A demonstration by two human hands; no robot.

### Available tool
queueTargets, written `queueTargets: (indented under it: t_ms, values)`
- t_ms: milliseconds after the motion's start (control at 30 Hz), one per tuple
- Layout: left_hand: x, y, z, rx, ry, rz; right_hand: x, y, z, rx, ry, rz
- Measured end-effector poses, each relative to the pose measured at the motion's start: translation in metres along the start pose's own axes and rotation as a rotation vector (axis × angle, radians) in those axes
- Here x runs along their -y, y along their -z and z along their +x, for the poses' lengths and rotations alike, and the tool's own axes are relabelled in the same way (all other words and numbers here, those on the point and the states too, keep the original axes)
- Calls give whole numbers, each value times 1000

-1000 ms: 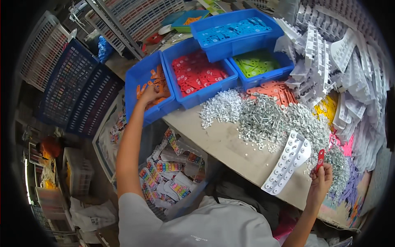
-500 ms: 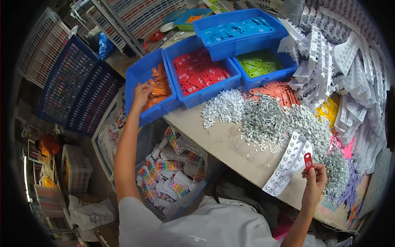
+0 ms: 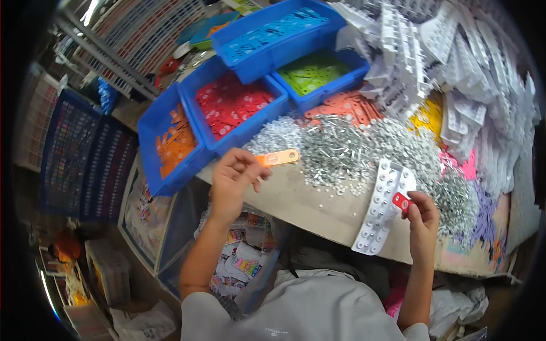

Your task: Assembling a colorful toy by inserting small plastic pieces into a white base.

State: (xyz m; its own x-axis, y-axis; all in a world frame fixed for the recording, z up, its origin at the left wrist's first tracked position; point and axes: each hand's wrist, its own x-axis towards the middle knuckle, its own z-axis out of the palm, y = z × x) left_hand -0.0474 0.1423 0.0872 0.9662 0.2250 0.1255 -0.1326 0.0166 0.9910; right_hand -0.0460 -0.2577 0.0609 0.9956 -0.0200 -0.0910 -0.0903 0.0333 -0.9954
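Observation:
My left hand (image 3: 234, 181) pinches an orange flat plastic strip (image 3: 278, 158) with rounded end and a small hole, held above the table's front part. In my right hand (image 3: 422, 219) is a red strip (image 3: 402, 202) of similar shape, gripped between thumb and fingers. It is over the right side of a white plastic tray (image 3: 380, 211) with rows of round studs and metal pins, lying on the table (image 3: 296, 200). Behind the tray are piles of silvery pins (image 3: 335, 149) and small white washers (image 3: 401, 142).
Blue bins hold orange (image 3: 173, 142), red (image 3: 227, 105), green (image 3: 313, 74) and blue strips (image 3: 273, 34). White moulded trays (image 3: 398, 51) are stacked high at the back right. A large container (image 3: 250, 262) with colourful finished pieces stands below the table's left edge.
My left hand has left the orange bin and moved right, bringing out an orange strip. My right hand has tilted the red strip over the white tray. The view has shifted.

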Motion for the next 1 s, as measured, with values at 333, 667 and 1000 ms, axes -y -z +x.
queueTargets:
  t_ms: [333,667,1000]
  values:
    - [51,-99,1,388,492,-286,-7,22,27,13,33,-76]
    - [43,-153,36,493,548,-233,-33,-4,66,-69,381,-835]
    - [95,-201,66,420,-65,217,-41,-17,67,-245,417,-989]
